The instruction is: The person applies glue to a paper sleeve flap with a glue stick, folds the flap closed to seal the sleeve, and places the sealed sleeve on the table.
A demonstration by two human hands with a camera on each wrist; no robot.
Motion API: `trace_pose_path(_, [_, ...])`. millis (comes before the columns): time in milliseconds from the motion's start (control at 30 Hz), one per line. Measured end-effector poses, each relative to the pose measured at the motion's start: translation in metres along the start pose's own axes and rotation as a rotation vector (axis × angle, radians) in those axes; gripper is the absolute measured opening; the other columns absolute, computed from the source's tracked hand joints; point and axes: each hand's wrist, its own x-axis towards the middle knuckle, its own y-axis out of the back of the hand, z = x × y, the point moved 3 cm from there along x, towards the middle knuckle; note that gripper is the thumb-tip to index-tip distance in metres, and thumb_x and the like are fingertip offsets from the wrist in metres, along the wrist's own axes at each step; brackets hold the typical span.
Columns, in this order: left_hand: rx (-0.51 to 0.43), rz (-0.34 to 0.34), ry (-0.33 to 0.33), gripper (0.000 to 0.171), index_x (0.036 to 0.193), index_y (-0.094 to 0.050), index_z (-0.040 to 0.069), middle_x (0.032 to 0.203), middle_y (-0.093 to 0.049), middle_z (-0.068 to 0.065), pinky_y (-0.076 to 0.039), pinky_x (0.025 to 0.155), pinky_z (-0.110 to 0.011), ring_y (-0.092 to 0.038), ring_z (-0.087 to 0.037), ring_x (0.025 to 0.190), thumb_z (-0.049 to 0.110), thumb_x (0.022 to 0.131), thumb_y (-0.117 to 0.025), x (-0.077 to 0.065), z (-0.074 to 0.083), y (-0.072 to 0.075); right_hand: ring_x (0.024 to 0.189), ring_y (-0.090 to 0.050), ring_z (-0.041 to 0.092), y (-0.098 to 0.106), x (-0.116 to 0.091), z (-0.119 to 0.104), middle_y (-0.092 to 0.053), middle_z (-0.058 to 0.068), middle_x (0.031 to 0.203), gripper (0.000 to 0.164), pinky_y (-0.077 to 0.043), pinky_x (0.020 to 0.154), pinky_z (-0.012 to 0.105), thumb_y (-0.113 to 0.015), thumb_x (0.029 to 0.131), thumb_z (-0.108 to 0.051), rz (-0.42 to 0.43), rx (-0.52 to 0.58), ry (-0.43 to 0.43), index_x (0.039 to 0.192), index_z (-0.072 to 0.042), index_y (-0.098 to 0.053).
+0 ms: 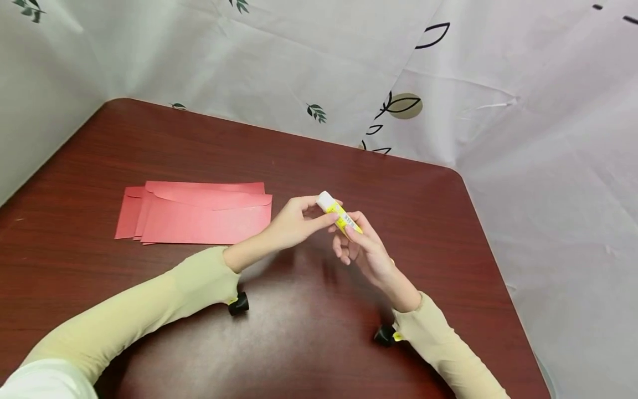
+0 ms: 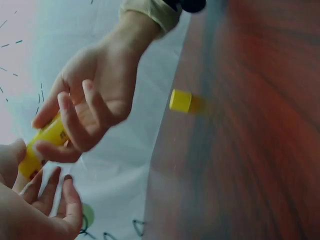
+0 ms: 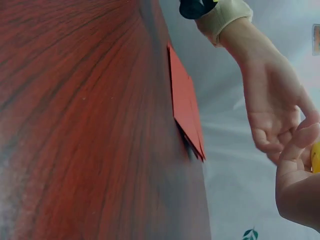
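Observation:
A yellow glue stick (image 1: 347, 220) with a white end is held above the table, tilted, between both hands. My left hand (image 1: 293, 224) pinches it near the white end, thumb on top. Thumb and fingers of my right hand (image 1: 370, 254) grip its lower yellow end, while the other fingers curl loosely below. In the left wrist view, a small yellow cap (image 2: 180, 101) stands on the table apart from the hands; the head view does not show it. Only a yellow edge of the glue stick (image 3: 315, 157) appears in the right wrist view.
Several red envelopes (image 1: 209, 219) lie in an overlapping stack on the dark wooden table (image 1: 299, 343), left of the hands. White curtains (image 1: 279, 61) with leaf prints hang behind the table's far and side edges.

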Motion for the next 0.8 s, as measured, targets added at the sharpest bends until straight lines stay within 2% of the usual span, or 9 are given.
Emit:
trace_pose_path(133, [-0.063, 0.007, 0.005, 0.029, 0.116, -0.068, 0.005, 0.111, -0.071, -0.011, -0.052, 0.085, -0.025, -0.067, -0.016, 0.101, 0.013, 0.089, -0.069, 0.001, -0.004, -0.003, 0.062, -0.055, 0.008, 0.002, -0.001, 0.002, -0.062, -0.003, 0.101, 0.021, -0.041, 0.051, 0.017, -0.026, 0.106, -0.022, -0.022, 0.026, -0.013, 0.117, -0.017, -0.043])
trace_pose_path(267, [-0.071, 0.003, -0.002, 0.029, 0.116, -0.068, 0.003, 0.111, -0.071, -0.012, -0.054, 0.083, -0.025, -0.068, -0.014, 0.099, 0.012, 0.088, -0.070, -0.001, -0.005, -0.004, 0.059, -0.051, 0.008, 0.005, -0.005, 0.003, -0.061, -0.003, 0.087, 0.039, -0.038, 0.049, 0.019, -0.013, 0.106, -0.034, -0.036, 0.091, -0.101, 0.109, -0.017, -0.047])
trace_pose_path(367, [-0.079, 0.027, -0.043, 0.029, 0.114, -0.068, 0.002, 0.111, -0.071, -0.013, -0.054, 0.082, -0.025, -0.068, -0.012, 0.097, 0.010, 0.087, -0.070, -0.002, -0.005, -0.002, 0.057, -0.046, 0.006, 0.005, -0.006, 0.004, -0.054, -0.006, 0.077, 0.039, -0.031, 0.048, 0.020, -0.016, 0.106, -0.038, -0.034, 0.099, -0.176, 0.100, -0.018, -0.049])
trace_pose_path(433, [-0.094, 0.057, -0.073, 0.026, 0.111, -0.069, 0.000, 0.108, -0.072, -0.015, -0.055, 0.081, -0.026, -0.069, -0.010, 0.093, 0.008, 0.086, -0.070, -0.003, -0.005, 0.000, 0.057, -0.041, 0.005, 0.005, -0.006, 0.005, -0.048, -0.006, 0.074, 0.035, -0.028, 0.049, 0.019, -0.021, 0.106, -0.038, -0.044, 0.086, -0.191, 0.098, -0.019, -0.049])
trace_pose_path(500, [-0.095, 0.084, -0.099, 0.024, 0.107, -0.069, -0.001, 0.103, -0.072, -0.017, -0.056, 0.080, -0.026, -0.069, -0.008, 0.089, 0.006, 0.085, -0.070, -0.005, -0.004, 0.001, 0.058, -0.038, 0.004, 0.003, -0.007, 0.005, -0.046, -0.006, 0.075, 0.028, -0.030, 0.049, 0.016, -0.028, 0.106, -0.037, -0.053, 0.073, -0.169, 0.097, -0.019, -0.048])
trace_pose_path(600, [-0.081, 0.115, -0.122, 0.019, 0.101, -0.070, -0.003, 0.096, -0.072, -0.019, -0.056, 0.076, -0.026, -0.069, -0.009, 0.083, 0.006, 0.084, -0.070, -0.007, -0.003, 0.001, 0.058, -0.037, 0.005, 0.001, -0.008, 0.005, -0.050, -0.005, 0.077, 0.016, -0.033, 0.049, 0.014, -0.038, 0.104, -0.034, -0.019, 0.009, -0.102, 0.101, -0.019, -0.044])
trace_pose_path(633, [-0.067, 0.129, -0.125, 0.019, 0.100, -0.070, -0.002, 0.094, -0.072, -0.019, -0.056, 0.074, -0.025, -0.069, -0.008, 0.083, 0.007, 0.084, -0.070, -0.007, -0.003, 0.002, 0.057, -0.037, 0.005, 0.000, -0.008, 0.004, -0.052, -0.004, 0.079, 0.013, -0.034, 0.049, 0.014, -0.042, 0.103, -0.031, 0.006, -0.056, -0.066, 0.102, -0.018, -0.042])
trace_pose_path(700, [-0.044, 0.161, -0.126, 0.018, 0.098, -0.071, -0.001, 0.091, -0.073, -0.017, -0.054, 0.069, -0.023, -0.069, -0.009, 0.080, 0.009, 0.083, -0.072, -0.008, -0.003, 0.002, 0.056, -0.040, 0.006, -0.003, -0.010, 0.002, -0.058, -0.003, 0.080, 0.020, -0.036, 0.049, 0.016, -0.052, 0.099, -0.030, 0.099, -0.304, 0.042, 0.104, -0.015, -0.040])
trace_pose_path(800, [-0.043, 0.199, -0.121, 0.018, 0.097, -0.071, 0.001, 0.091, -0.074, -0.016, -0.051, 0.065, -0.021, -0.068, -0.007, 0.078, 0.011, 0.083, -0.072, -0.009, -0.003, 0.001, 0.054, -0.043, 0.009, -0.007, -0.013, -0.006, -0.064, 0.002, 0.081, 0.037, -0.037, 0.050, 0.019, -0.065, 0.091, -0.031, 0.302, -0.901, 0.261, 0.106, -0.007, -0.042])
